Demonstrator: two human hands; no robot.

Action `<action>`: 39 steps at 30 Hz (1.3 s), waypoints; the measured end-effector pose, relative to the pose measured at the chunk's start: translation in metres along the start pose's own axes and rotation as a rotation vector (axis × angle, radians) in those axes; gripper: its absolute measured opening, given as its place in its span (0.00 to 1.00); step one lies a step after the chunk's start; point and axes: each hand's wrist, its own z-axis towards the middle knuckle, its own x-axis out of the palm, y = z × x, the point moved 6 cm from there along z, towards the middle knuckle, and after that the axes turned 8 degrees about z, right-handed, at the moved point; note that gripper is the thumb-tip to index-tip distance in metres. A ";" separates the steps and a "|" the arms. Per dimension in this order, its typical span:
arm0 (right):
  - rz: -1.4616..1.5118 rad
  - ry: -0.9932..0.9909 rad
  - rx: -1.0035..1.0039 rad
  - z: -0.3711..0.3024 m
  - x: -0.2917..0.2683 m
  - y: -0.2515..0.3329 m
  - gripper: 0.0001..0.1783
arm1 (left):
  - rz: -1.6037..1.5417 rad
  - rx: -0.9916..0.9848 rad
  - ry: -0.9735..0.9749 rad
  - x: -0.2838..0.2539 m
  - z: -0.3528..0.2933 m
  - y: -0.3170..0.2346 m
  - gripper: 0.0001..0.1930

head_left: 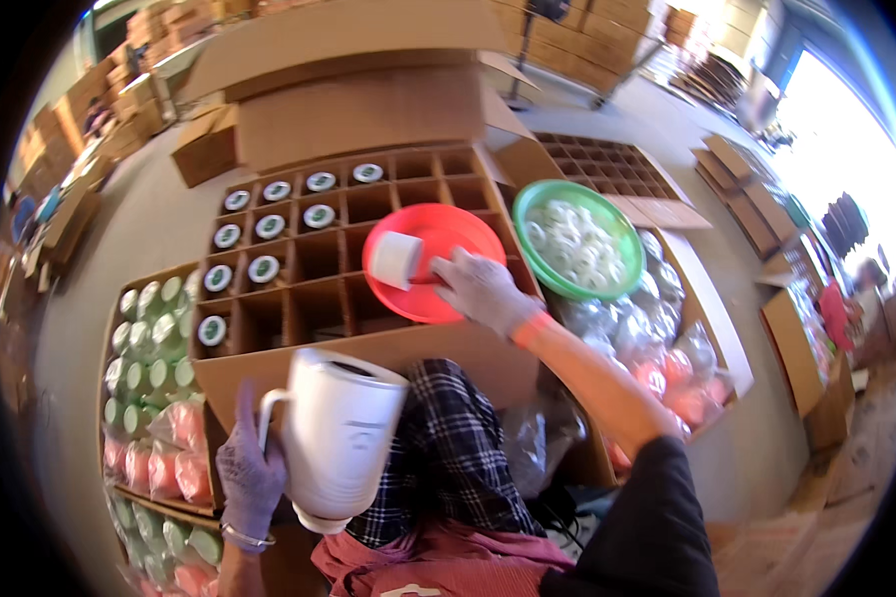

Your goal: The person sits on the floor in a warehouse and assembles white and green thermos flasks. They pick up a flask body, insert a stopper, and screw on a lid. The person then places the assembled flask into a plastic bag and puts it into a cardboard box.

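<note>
Strong daylight enters from the large opening (851, 124) at the upper right, blown out to flat white, with a bluish fringe spreading along the lens rim. The rest is moderately bright, while deep shadow fills the cells of the divided carton (244, 378). The white mug (340, 438) shows clearly, though its small print is soft. Fisheye distortion bends straight edges, and black fills the corners. Toward the left rim, smeared shapes seem to be stacked boxes (55, 149).

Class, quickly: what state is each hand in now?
Left hand: holding the white mug.
Right hand: over the red bowl; grip cannot be told.
</note>
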 end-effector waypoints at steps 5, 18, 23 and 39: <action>-0.271 0.160 -0.073 -0.005 0.051 -0.060 0.19 | -0.087 -0.153 0.363 0.020 0.000 0.024 0.35; 0.023 -0.063 1.695 -0.746 0.094 0.029 0.35 | -0.012 0.155 0.395 0.078 -0.099 0.136 0.42; 1.579 -0.758 2.899 -0.877 0.258 0.205 0.40 | 0.045 0.215 0.389 0.074 -0.089 0.109 0.42; 1.904 -1.672 1.602 -0.863 0.297 0.198 0.23 | -0.054 0.466 0.648 0.110 -0.084 0.064 0.35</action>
